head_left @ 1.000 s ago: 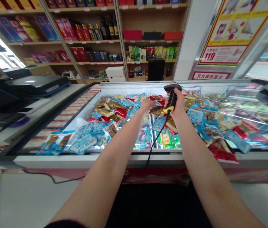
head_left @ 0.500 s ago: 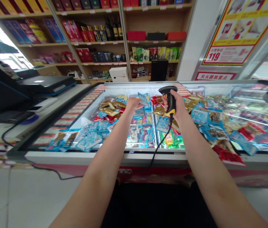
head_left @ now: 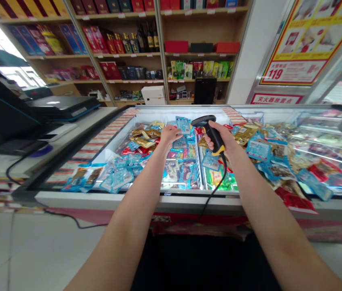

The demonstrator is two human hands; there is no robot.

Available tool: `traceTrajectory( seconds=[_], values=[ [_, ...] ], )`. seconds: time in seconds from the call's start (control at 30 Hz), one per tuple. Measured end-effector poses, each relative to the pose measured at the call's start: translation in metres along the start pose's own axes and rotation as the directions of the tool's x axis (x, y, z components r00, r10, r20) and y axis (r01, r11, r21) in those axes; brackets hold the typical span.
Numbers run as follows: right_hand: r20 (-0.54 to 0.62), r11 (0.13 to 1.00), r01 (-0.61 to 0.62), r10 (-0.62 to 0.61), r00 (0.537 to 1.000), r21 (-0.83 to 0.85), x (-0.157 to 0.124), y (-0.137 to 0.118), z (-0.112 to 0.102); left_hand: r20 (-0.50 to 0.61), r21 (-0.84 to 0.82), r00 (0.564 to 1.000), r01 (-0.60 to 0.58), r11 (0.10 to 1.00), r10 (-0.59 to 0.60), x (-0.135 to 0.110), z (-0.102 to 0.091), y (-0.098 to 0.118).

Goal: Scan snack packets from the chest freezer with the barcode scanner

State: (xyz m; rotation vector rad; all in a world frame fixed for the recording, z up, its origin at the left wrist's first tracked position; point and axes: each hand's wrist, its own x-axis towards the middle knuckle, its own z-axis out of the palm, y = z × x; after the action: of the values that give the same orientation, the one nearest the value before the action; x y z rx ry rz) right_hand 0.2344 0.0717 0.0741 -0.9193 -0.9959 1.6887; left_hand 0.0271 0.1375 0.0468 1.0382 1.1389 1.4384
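A black barcode scanner [head_left: 215, 135] with yellow trim is gripped in my right hand [head_left: 224, 136], its head tilted to the left. My left hand [head_left: 170, 135] pinches a small blue snack packet [head_left: 183, 125] by its lower left edge and holds it up, printed side towards me. A small gap separates the scanner head from the packet. Both hands are over a glass-topped chest [head_left: 98, 198] where many packets lie. Gold packets [head_left: 144, 137] lie left of my left hand, and blue packets [head_left: 258, 148] are heaped right of my right hand.
The scanner's black cable [head_left: 216, 188] hangs over the chest's front edge. Red packets [head_left: 296, 200] stick out past that edge at right. A black scale-like device [head_left: 64, 106] stands on the left counter. Shelves [head_left: 199, 53] with boxes and bottles stand behind.
My right hand has moved the scanner left, tilting its head nearer the packet. The packet in my left hand has turned so that its printed side shows more fully.
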Motion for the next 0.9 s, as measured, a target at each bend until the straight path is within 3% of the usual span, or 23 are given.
traceTrajectory(
  seconds=[0.9],
  values=[
    [0.0,0.998,0.021,-0.021,1.0,-0.056,0.0007,0.0037,0.0005,-0.039,0.048,0.998,-0.048,0.998,0.049,0.0088,-0.0008,-0.0044]
  ],
)
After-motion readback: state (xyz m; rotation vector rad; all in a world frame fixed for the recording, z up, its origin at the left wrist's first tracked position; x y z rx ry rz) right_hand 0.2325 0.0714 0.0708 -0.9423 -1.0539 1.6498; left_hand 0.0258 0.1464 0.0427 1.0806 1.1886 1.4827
